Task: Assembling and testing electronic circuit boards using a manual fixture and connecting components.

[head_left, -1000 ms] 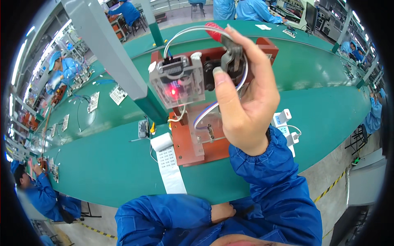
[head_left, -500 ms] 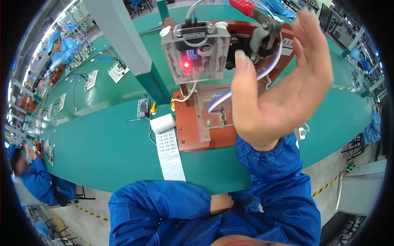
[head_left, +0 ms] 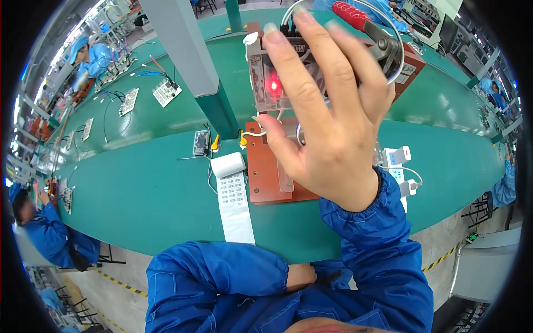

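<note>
My right hand [head_left: 333,119] is raised with its fingers spread, over the front of a test fixture. It appears empty; whether its fingertips touch the fixture I cannot tell. Behind the fingers is the fixture's clear plastic box [head_left: 265,72], with a red light glowing inside. The box stands above a reddish-brown base [head_left: 264,177], partly covered by my hand. Beyond my knuckles juts a toggle clamp with a red handle [head_left: 351,15]. Close to my body, my left hand [head_left: 301,276] rests below the table's front edge, its fingers hidden by sleeve and clothing.
A roll of white labels [head_left: 229,165] trails toward me on the green table [head_left: 139,205]. Left of the fixture are a small grey device [head_left: 201,143] and a post [head_left: 208,100]. A white power strip [head_left: 397,166] lies to the right. Circuit boards [head_left: 166,92] sit further left; co-workers sit around.
My right hand has swung left and turned, its back now showing, and covers part of the clear box. The view has shifted slightly; my left hand stays put.
</note>
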### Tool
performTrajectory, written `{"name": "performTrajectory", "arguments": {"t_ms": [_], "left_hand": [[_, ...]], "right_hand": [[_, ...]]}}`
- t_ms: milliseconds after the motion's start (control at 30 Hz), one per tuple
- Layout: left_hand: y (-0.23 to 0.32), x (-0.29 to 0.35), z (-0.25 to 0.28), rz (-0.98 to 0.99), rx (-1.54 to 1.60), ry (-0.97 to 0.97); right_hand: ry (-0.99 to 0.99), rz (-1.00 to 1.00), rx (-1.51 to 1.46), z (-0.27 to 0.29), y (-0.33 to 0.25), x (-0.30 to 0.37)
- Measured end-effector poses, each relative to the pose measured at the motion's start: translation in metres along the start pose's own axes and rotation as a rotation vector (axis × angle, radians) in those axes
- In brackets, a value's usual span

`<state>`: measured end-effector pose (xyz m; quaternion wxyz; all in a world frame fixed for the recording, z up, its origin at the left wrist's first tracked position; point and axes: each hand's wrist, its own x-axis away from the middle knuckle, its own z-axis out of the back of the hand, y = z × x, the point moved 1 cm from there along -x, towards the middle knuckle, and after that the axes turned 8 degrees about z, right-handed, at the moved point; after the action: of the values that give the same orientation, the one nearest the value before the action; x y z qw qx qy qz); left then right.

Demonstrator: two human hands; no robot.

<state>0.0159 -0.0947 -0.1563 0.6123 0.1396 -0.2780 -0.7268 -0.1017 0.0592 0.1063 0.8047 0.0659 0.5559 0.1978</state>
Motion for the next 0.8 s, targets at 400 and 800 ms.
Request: {"name": "performTrajectory", "arguments": {"t_ms": [400,800], "left_hand": [[-0.001,0.001,-0.011,0.0,-0.075,0.025],[-0.006,-0.003,-0.027,0.055,-0.104,-0.017]], "right_hand": [[-0.028,-0.129,0.001,-0.015,0.004,0.01],[0.0,-0.15,0.007,-0.017,0.002,0.011]]}}
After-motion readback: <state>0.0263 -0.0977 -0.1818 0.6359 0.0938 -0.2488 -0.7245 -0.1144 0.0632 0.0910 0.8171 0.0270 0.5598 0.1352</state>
